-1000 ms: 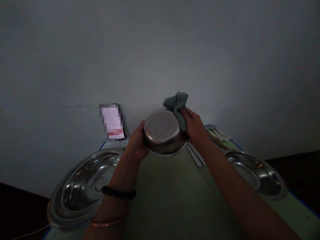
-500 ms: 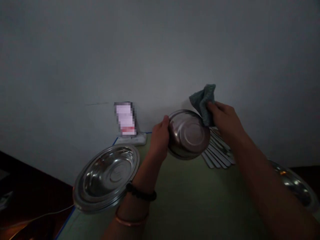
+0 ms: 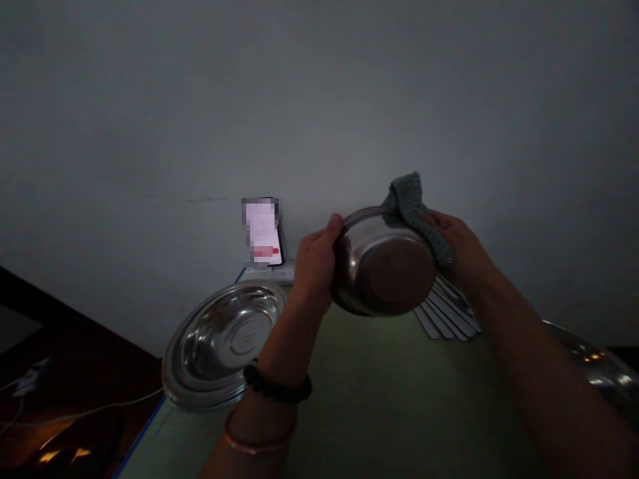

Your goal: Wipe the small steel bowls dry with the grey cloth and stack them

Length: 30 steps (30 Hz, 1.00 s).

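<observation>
A shiny steel bowl (image 3: 384, 266) is held up above the green table, tilted so that its underside faces me. My left hand (image 3: 317, 263) grips its left rim, thumb on top. On the opposite side, my right hand (image 3: 456, 246) is closed on a grey-green cloth (image 3: 412, 199), which drapes over the bowl's right rim and presses against its side. The bowl's inside is turned away from view. Below my right hand lie several flat metal cutlery handles (image 3: 446, 319), their far ends partly hidden by the bowl and hand.
Stacked wide steel basins (image 3: 187, 346) stand at the table's left. Behind them a lit phone (image 3: 264, 233) leans on the wall above a white power strip (image 3: 269, 274). Another steel basin (image 3: 594, 359) sits far right, partly behind my forearm. A white cable (image 3: 107, 406) hangs off the left edge.
The cloth has come down from beside the bowl onto its right rim and side. The bowl has turned a little, and the whole view has shifted slightly.
</observation>
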Each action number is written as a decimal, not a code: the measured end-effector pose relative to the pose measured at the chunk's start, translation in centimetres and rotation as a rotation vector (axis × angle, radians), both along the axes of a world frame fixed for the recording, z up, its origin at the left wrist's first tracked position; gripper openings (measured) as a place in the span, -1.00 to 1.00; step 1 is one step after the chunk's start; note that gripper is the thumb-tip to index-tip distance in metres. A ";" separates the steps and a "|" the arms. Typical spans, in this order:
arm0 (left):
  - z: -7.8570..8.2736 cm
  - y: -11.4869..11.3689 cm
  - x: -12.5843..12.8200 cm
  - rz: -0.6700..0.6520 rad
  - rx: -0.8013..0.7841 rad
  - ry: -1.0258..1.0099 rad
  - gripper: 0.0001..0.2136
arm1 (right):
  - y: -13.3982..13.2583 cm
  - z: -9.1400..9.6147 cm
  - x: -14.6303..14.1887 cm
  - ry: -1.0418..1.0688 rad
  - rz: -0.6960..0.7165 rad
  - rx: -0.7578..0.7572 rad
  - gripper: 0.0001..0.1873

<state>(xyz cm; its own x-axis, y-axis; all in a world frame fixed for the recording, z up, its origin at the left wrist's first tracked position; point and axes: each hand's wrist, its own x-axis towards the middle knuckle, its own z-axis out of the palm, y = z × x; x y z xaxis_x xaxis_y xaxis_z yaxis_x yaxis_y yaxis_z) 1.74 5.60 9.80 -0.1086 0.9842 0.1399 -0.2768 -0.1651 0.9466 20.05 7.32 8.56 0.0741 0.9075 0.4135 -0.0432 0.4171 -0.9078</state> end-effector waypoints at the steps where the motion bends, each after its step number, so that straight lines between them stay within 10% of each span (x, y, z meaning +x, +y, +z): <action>1: 0.2 0.1 0.1 0.038 -0.018 -0.116 -0.67 | 0.1 -0.1 -0.3 0.060 -0.011 -0.003 -0.69; 9: 0.6 0.6 0.6 0.095 0.001 -0.603 -0.71 | 1.4 -1.8 -2.8 0.179 -0.028 -0.057 -0.65; 21: 2.6 -1.5 -1.9 -0.024 0.140 0.605 -0.64 | -1.5 1.6 -0.5 -0.214 0.185 0.021 -0.64; 30: 2.6 0.2 -1.9 0.378 0.125 -0.205 -0.78 | -0.1 -1.0 -4.9 0.241 0.021 0.017 -0.54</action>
